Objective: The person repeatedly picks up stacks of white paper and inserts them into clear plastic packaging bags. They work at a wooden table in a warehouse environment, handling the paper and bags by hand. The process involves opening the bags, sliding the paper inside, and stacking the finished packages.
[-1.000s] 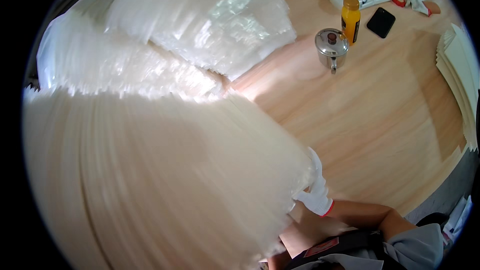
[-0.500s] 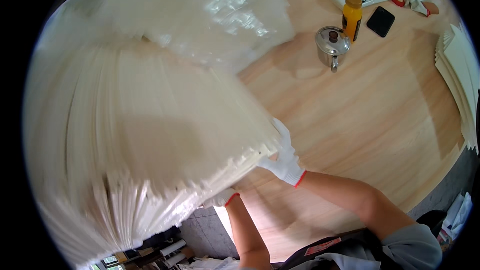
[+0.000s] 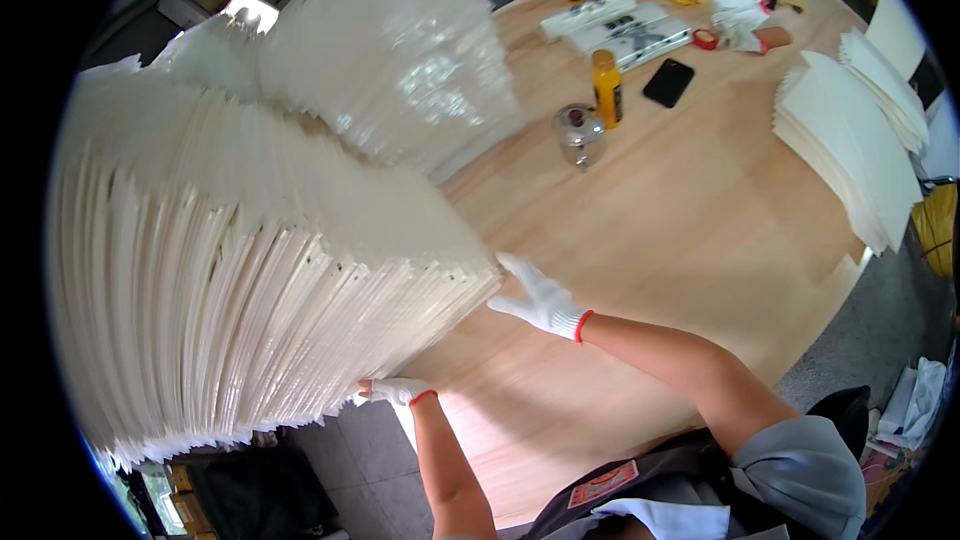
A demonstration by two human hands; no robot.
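Observation:
A tall stack of thin whitish sheets (image 3: pixel 330 170), glossy like plastic along the edges, fills the left side of the table. At its near right corner is my right hand (image 3: pixel 540 302) in a white glove with a red cuff, open with thumb and fingers apart, its fingertips by the stack's edge. My left hand (image 3: pixel 400 391), gloved the same way with bare fingertips showing, lies at the stack's lower front edge. Its fingers look outstretched rather than closed, though the stack partly hides them. Behind leans another batch of shiny clear-white sheets (image 3: pixel 400 70).
On the wooden table (image 3: pixel 650 230) stand a steel lidded cup (image 3: pixel 580 137) and an orange bottle (image 3: pixel 607 90), beside a black phone (image 3: pixel 669 83). Plastic-wrapped packs (image 3: pixel 630 35) lie further back. More white sheets (image 3: pixel 840 140) are piled at the right edge.
The view has shifted, showing more of the far table. My right hand, earlier against the stack's corner with its fingers around it, now stands slightly off it. The stack's sheets look more settled.

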